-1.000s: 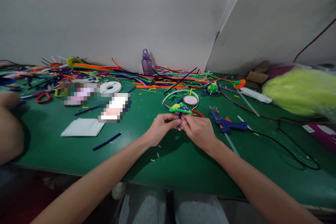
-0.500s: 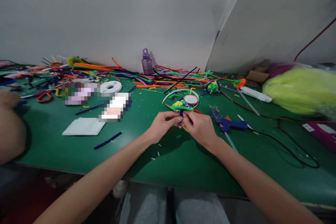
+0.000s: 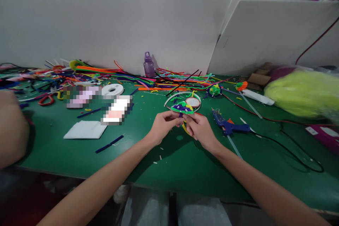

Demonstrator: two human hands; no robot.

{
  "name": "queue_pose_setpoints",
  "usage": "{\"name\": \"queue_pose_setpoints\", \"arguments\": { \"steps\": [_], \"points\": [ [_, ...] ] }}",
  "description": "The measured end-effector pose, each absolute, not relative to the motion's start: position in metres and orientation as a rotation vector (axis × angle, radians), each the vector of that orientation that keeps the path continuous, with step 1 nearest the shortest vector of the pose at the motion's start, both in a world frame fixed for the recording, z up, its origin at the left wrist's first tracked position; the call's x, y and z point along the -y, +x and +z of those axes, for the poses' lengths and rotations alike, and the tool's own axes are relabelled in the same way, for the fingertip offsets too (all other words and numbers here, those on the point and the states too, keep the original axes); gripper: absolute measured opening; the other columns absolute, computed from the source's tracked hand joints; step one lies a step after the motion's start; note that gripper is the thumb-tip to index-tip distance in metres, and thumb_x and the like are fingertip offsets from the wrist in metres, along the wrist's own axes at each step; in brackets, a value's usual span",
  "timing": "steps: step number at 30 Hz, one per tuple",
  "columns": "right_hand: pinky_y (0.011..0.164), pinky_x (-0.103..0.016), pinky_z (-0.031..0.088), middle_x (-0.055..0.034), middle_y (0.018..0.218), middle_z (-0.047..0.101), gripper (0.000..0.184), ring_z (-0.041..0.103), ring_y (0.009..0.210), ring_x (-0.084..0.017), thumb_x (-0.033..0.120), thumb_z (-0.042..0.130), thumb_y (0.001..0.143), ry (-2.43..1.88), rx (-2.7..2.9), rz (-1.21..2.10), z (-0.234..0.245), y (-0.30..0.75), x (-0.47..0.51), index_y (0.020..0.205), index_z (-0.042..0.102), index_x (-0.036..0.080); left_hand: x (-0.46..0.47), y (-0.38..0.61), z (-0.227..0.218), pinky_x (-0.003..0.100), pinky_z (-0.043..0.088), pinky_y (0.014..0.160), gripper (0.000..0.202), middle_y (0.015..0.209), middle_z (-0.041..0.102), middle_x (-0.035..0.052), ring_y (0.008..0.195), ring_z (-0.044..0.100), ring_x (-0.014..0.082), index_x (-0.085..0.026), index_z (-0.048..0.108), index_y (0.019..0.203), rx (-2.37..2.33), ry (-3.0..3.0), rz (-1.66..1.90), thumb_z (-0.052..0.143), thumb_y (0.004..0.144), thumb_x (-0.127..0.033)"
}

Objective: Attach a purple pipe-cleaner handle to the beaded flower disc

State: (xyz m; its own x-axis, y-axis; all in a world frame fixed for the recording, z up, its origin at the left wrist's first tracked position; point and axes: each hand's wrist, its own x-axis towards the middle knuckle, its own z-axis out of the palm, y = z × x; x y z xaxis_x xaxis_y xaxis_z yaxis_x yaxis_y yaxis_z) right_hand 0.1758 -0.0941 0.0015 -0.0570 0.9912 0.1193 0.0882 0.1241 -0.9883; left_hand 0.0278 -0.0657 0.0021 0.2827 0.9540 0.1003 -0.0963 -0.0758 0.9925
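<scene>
Over the green table (image 3: 79, 155), my left hand (image 3: 162, 126) and my right hand (image 3: 200, 130) meet, both pinched on a small pipe-cleaner craft piece (image 3: 182, 108) of green, purple and yellow. It is held just above the table, its dark stem between my fingertips. A yellow strand hangs below my right fingers. Just behind the piece lie a white headband hoop (image 3: 169, 99) and a round red-rimmed disc (image 3: 192, 102).
A blue glue gun (image 3: 227, 125) with a black cord lies right of my hands. Heaps of coloured pipe cleaners (image 3: 111, 72), a purple bottle (image 3: 148, 65), a white tape roll (image 3: 112, 90), red scissors (image 3: 45, 100), a white cloth (image 3: 85, 130). Yellow fluff (image 3: 302, 91) at right. Another person's arm (image 3: 12, 130) at left.
Both hands have lifted the craft piece slightly and moved it a little away from me; the grip is unchanged. The view has tilted down a little.
</scene>
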Motion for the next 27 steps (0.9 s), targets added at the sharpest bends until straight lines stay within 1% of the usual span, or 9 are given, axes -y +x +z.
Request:
{"name": "queue_pose_setpoints", "arguments": {
  "steps": [6, 9, 12, 17, 19, 22, 24, 27],
  "points": [
    [0.028, -0.016, 0.017, 0.0093, 0.036, 0.04, 0.027, 0.027, 0.028, -0.003, 0.04, 0.063, 0.079, -1.104, 1.163, 1.274, 0.0004, 0.175, 0.093, 0.068, 0.058, 0.016, 0.0664, 0.0274, 0.0022, 0.022, 0.042, 0.058, 0.013, 0.064, 0.062, -0.0016, 0.061, 0.055, 0.0107, -0.015, 0.068, 0.069, -0.889, 1.322, 1.136, 0.075, 0.065, -0.025],
    [0.028, -0.017, 0.014, 0.0105, 0.036, 0.037, 0.024, 0.024, 0.028, -0.003, 0.039, 0.066, 0.076, -1.04, 1.086, 1.421, -0.0003, 0.1757, 0.0906, 0.071, 0.058, 0.017, 0.0671, 0.0275, 0.0018, 0.022, 0.042, 0.059, 0.015, 0.063, 0.062, -0.0017, 0.06, 0.053, 0.0098, -0.014, 0.068, 0.069, -0.842, 1.315, 1.105, 0.076, 0.064, -0.026],
    [0.029, -0.018, 0.013, 0.0115, 0.035, 0.034, 0.024, 0.021, 0.028, -0.003, 0.037, 0.069, 0.072, -0.976, 1.033, 1.533, 0.0001, 0.1773, 0.088, 0.071, 0.058, 0.017, 0.0673, 0.028, 0.0015, 0.023, 0.043, 0.061, 0.016, 0.064, 0.062, -0.0014, 0.059, 0.053, 0.0096, -0.014, 0.068, 0.069, -0.79, 1.294, 1.062, 0.078, 0.063, -0.026],
    [0.029, -0.018, 0.011, 0.0114, 0.035, 0.033, 0.026, 0.021, 0.027, -0.002, 0.033, 0.07, 0.073, -0.928, 0.955, 1.566, 0.0038, 0.1801, 0.0876, 0.062, 0.053, 0.017, 0.068, 0.0286, 0.0035, 0.027, 0.046, 0.069, 0.02, 0.071, 0.063, 0.0011, 0.066, 0.057, 0.0119, -0.014, 0.069, 0.073, -0.713, 1.209, 0.996, 0.072, 0.07, -0.034],
    [0.029, -0.018, 0.011, 0.0109, 0.034, 0.033, 0.028, 0.023, 0.027, -0.002, 0.032, 0.07, 0.073, -0.923, 0.941, 1.557, 0.0051, 0.1801, 0.0886, 0.059, 0.051, 0.017, 0.0682, 0.0285, 0.0041, 0.027, 0.047, 0.07, 0.02, 0.072, 0.063, 0.0012, 0.067, 0.057, 0.0119, -0.014, 0.069, 0.072, -0.696, 1.182, 0.982, 0.072, 0.07, -0.033],
    [0.03, -0.017, 0.012, 0.0104, 0.035, 0.035, 0.027, 0.024, 0.028, -0.002, 0.03, 0.072, 0.071, -0.921, 0.934, 1.545, 0.0063, 0.1792, 0.0901, 0.06, 0.051, 0.017, 0.0677, 0.028, 0.0034, 0.025, 0.046, 0.07, 0.017, 0.072, 0.063, 0.001, 0.067, 0.057, 0.011, -0.013, 0.07, 0.074, -0.688, 1.156, 0.978, 0.073, 0.07, -0.03],
    [0.03, -0.017, 0.012, 0.0099, 0.036, 0.038, 0.023, 0.025, 0.029, -0.002, 0.03, 0.071, 0.072, -0.918, 0.933, 1.546, 0.0067, 0.1789, 0.0905, 0.064, 0.055, 0.016, 0.0666, 0.0275, 0.0025, 0.025, 0.046, 0.07, 0.016, 0.072, 0.063, 0.001, 0.068, 0.057, 0.0105, -0.013, 0.07, 0.075, -0.68, 1.136, 0.986, 0.073, 0.071, -0.028],
    [0.031, -0.016, 0.014, 0.0098, 0.039, 0.041, 0.017, 0.026, 0.03, -0.002, 0.028, 0.068, 0.073, -0.912, 0.928, 1.544, 0.0073, 0.18, 0.0903, 0.081, 0.062, 0.014, 0.0644, 0.0266, 0.0017, 0.024, 0.046, 0.071, 0.016, 0.074, 0.063, 0.0005, 0.069, 0.057, 0.0101, -0.013, 0.068, 0.074, -0.668, 1.091, 1.02, 0.072, 0.071, -0.028]
  ]
}}
